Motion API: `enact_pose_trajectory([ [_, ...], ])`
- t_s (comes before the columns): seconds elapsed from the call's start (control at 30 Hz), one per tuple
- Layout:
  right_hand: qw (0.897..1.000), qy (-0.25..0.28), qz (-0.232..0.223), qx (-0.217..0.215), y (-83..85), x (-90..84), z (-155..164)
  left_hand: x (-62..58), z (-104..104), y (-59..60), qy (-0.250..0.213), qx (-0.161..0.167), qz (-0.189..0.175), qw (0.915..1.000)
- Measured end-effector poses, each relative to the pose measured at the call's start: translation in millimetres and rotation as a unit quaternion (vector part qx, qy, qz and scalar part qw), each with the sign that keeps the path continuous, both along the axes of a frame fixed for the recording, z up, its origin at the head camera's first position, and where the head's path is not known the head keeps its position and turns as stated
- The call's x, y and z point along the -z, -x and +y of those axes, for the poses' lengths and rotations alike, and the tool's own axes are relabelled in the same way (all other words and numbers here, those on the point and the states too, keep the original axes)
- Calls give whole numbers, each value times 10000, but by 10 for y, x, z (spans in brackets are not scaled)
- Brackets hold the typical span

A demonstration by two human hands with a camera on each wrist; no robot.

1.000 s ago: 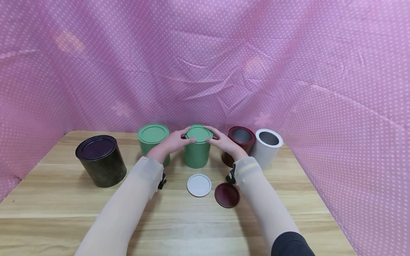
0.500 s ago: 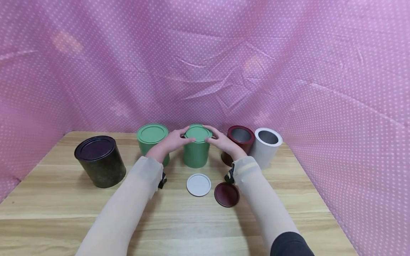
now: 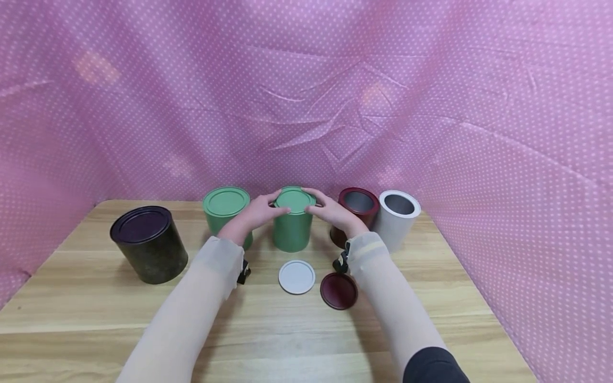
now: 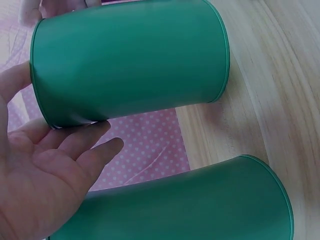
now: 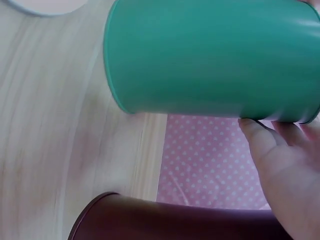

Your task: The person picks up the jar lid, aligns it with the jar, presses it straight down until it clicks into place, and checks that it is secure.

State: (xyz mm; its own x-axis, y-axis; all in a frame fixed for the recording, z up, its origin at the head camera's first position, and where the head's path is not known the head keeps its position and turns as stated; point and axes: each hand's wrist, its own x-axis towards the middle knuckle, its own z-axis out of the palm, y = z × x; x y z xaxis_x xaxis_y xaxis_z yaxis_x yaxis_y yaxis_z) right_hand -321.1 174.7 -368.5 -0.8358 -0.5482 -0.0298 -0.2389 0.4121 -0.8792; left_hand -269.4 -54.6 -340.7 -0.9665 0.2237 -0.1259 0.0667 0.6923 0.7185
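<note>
My left hand and right hand sit on either side of the lid on the middle green can, fingers curled over its rim and pressing on it. The can stands upright, its long axis vertical, lid facing up, at the back of the table between a second green can and an open dark red can. In the wrist views its wall fills the frame and my fingertips meet the top edge; the lid itself is hidden there. A white lid and a dark red lid lie flat in front.
</note>
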Motion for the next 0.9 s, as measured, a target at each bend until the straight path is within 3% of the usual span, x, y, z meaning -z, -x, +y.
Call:
enact_pose_trajectory([
  [0.57,9986,-487,-164,-115,-54,-189,13,-123,-27,-40,284,130,-36,9995],
  [0.9,9981,-546,-221,-154,-183,-138,37,-42,18,-128,64,22,-66,10000],
])
